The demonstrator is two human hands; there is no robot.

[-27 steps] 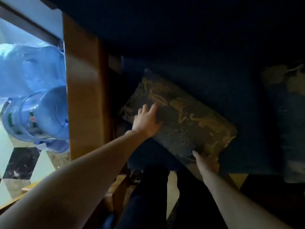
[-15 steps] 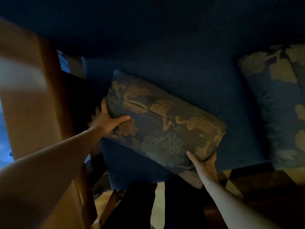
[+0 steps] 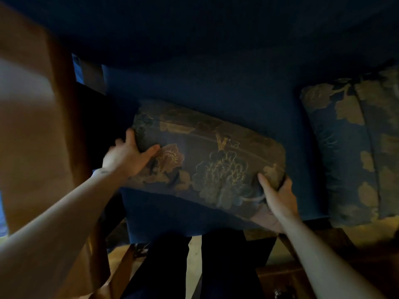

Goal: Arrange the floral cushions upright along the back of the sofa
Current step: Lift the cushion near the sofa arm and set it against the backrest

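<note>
A dark floral cushion (image 3: 207, 160) with gold flowers is held above the blue sofa seat (image 3: 226, 98), long side running left to right and tilted a little down to the right. My left hand (image 3: 125, 156) grips its left end, thumb on the front face. My right hand (image 3: 278, 197) clasps its lower right corner from beneath. Two more floral cushions (image 3: 345, 152) lie side by side on the seat at the right. The sofa back (image 3: 194, 29) is a dark blue mass at the top.
The sofa's wooden armrest (image 3: 36, 126) runs down the left side. My dark-trousered legs (image 3: 172, 266) stand at the seat's front edge. A dark wooden table (image 3: 302, 277) sits at the lower right on a pale tiled floor.
The cushion has come up off the seat into both hands and turned more level. My left hand went from its top face to its left end. The view swung right, revealing the other cushions.
</note>
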